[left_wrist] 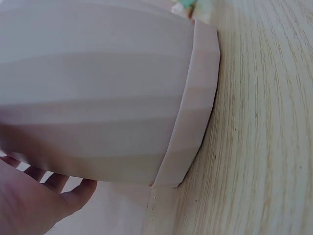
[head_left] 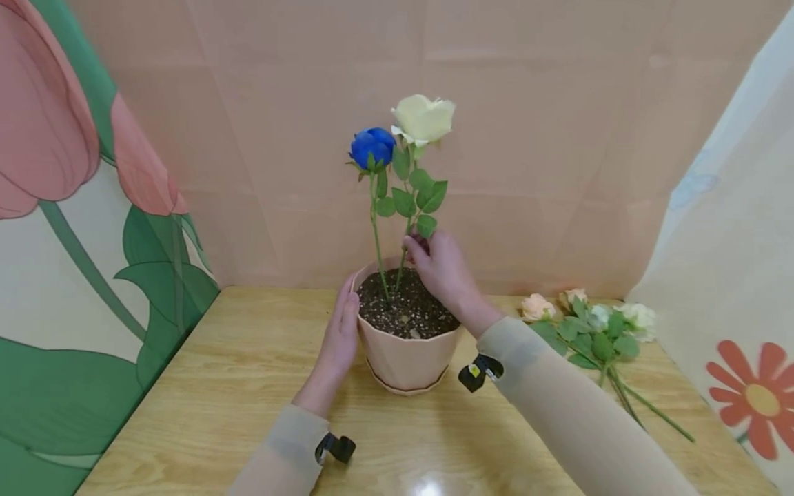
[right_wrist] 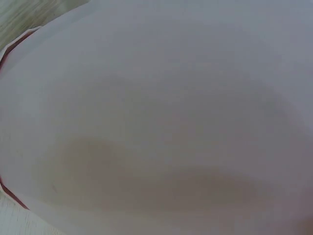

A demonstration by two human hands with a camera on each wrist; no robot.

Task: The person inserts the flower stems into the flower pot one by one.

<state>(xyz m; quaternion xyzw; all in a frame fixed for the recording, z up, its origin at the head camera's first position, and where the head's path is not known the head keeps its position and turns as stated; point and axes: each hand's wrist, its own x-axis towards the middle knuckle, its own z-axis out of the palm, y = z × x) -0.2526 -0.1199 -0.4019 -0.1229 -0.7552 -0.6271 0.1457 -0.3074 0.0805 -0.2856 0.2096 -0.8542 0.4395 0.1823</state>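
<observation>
Right fingers point(head_left: 417, 250) pinching slim stem point(head_left: 400, 264) of cream rose point(head_left: 424, 119), left fingers point(head_left: 350, 312) extended against faceted pink pot point(head_left: 409, 357), crumbly soil point(head_left: 406, 315)

Pale wooden table point(head_left: 217, 399)
A saucer point(left_wrist: 195, 103) sits on it under the pot point(head_left: 409, 358); flowers point(head_left: 602, 344) lie to the right.
</observation>
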